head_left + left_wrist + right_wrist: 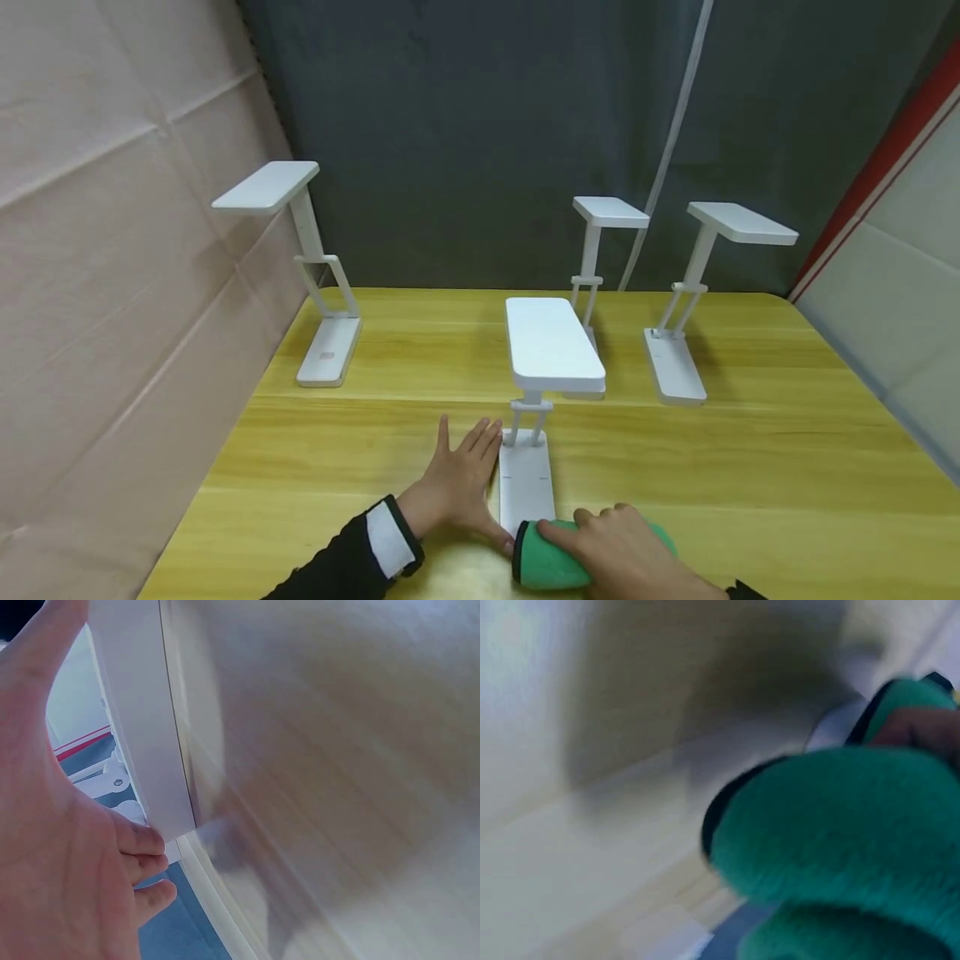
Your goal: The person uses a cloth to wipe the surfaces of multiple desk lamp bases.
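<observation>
Wiping seems in hand: the white lamp [555, 343] stands at the desk [300, 467]'s six o'clock, left hand [456, 490] wide-fingered at its nine, right hand [628, 552] gripping green cloth [546, 565] at five, probably needing next a stroke toward twelve.
</observation>
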`<state>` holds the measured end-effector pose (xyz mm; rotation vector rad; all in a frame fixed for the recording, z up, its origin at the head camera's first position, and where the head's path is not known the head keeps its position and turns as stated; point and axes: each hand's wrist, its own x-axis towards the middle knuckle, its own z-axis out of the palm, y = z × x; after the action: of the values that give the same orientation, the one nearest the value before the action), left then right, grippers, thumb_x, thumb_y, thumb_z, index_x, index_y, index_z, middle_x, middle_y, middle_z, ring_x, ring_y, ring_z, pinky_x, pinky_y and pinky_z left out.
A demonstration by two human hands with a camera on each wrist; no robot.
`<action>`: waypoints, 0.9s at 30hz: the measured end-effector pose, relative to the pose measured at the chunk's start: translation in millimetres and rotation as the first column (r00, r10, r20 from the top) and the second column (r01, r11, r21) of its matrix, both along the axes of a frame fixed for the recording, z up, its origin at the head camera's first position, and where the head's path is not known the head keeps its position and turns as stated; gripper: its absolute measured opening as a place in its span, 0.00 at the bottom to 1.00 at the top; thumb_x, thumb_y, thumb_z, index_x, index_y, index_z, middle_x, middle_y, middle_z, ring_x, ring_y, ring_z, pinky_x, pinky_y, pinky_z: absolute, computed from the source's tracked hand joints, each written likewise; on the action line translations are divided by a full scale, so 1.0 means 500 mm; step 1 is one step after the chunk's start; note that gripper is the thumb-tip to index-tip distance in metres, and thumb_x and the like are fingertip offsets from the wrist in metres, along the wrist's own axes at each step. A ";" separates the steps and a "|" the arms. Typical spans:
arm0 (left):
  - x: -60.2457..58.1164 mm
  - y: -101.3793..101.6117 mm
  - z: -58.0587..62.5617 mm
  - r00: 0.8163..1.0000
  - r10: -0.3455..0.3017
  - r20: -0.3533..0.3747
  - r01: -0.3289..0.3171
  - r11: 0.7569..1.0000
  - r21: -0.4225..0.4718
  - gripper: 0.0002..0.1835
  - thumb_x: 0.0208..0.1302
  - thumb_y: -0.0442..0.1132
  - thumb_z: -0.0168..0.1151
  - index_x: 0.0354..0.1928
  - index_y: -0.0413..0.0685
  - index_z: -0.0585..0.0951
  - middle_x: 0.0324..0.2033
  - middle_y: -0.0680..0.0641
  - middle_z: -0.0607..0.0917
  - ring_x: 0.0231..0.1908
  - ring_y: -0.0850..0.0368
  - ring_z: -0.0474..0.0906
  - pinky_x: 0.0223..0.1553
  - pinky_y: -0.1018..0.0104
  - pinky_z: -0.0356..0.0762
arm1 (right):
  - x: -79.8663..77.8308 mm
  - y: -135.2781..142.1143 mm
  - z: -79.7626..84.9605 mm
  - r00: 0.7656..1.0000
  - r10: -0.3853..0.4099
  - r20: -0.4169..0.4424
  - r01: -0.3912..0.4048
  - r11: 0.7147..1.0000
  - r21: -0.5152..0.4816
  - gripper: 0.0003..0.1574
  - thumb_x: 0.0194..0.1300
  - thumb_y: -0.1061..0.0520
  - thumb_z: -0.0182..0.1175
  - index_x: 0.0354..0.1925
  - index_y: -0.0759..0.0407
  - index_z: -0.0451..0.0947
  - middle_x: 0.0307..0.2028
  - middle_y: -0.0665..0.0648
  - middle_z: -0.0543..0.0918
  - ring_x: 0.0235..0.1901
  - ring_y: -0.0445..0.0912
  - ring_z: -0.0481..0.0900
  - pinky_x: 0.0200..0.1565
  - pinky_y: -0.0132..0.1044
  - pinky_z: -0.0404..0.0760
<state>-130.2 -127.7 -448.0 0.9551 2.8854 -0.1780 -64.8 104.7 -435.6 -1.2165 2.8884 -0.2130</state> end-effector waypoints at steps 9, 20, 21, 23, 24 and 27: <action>0.001 -0.001 0.008 1.000 0.004 0.014 -0.005 1.000 0.017 0.74 0.27 0.86 0.56 0.73 0.42 0.57 0.72 0.45 0.55 0.71 0.50 0.48 0.62 0.28 0.40 | -0.115 0.051 0.003 0.883 -0.417 -0.214 0.406 0.909 -0.096 0.39 0.36 0.62 0.70 0.52 0.54 0.75 0.22 0.54 0.78 0.15 0.44 0.70 0.13 0.38 0.68; 0.001 0.009 0.002 0.999 -0.009 0.050 0.007 0.999 0.051 0.73 0.30 0.85 0.56 0.73 0.40 0.56 0.73 0.44 0.54 0.72 0.50 0.47 0.61 0.28 0.38 | -0.136 0.030 -0.035 0.903 -0.267 -0.337 0.309 0.948 0.076 0.25 0.42 0.66 0.64 0.42 0.54 0.74 0.13 0.52 0.67 0.12 0.44 0.66 0.11 0.38 0.65; 0.000 0.008 0.001 0.998 -0.003 0.061 0.000 0.999 0.050 0.72 0.30 0.85 0.56 0.73 0.40 0.56 0.73 0.44 0.53 0.72 0.50 0.47 0.62 0.28 0.37 | -0.129 0.031 -0.034 0.906 -0.245 -0.345 0.292 0.952 0.091 0.24 0.41 0.67 0.63 0.41 0.54 0.74 0.13 0.51 0.66 0.12 0.44 0.65 0.11 0.37 0.64; -0.002 0.007 0.001 0.997 0.011 0.080 -0.014 0.999 0.038 0.72 0.31 0.85 0.55 0.73 0.40 0.55 0.73 0.44 0.52 0.72 0.50 0.46 0.62 0.29 0.35 | -0.111 0.033 -0.032 0.918 -0.203 -0.340 0.257 0.959 0.122 0.26 0.40 0.66 0.64 0.41 0.51 0.73 0.13 0.51 0.66 0.11 0.43 0.63 0.12 0.36 0.64; -0.002 0.006 0.000 0.996 0.016 0.085 -0.020 0.999 0.038 0.72 0.31 0.85 0.56 0.73 0.40 0.55 0.73 0.44 0.52 0.72 0.50 0.46 0.62 0.29 0.35 | -0.102 0.034 -0.033 0.926 -0.183 -0.331 0.238 0.962 0.135 0.26 0.40 0.66 0.64 0.41 0.50 0.72 0.13 0.50 0.66 0.11 0.42 0.62 0.12 0.36 0.63; -0.004 0.004 -0.001 0.995 0.026 0.096 -0.030 0.999 0.041 0.72 0.32 0.85 0.56 0.73 0.40 0.55 0.73 0.44 0.52 0.72 0.50 0.46 0.63 0.30 0.35 | -0.070 0.040 -0.032 0.945 -0.128 -0.302 0.183 0.970 0.161 0.29 0.37 0.64 0.66 0.40 0.48 0.70 0.14 0.50 0.67 0.10 0.42 0.61 0.13 0.35 0.64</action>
<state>-132.3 -125.6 -448.3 0.9034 2.8239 -0.0666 -99.8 124.5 -451.8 -1.0676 3.1641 0.2569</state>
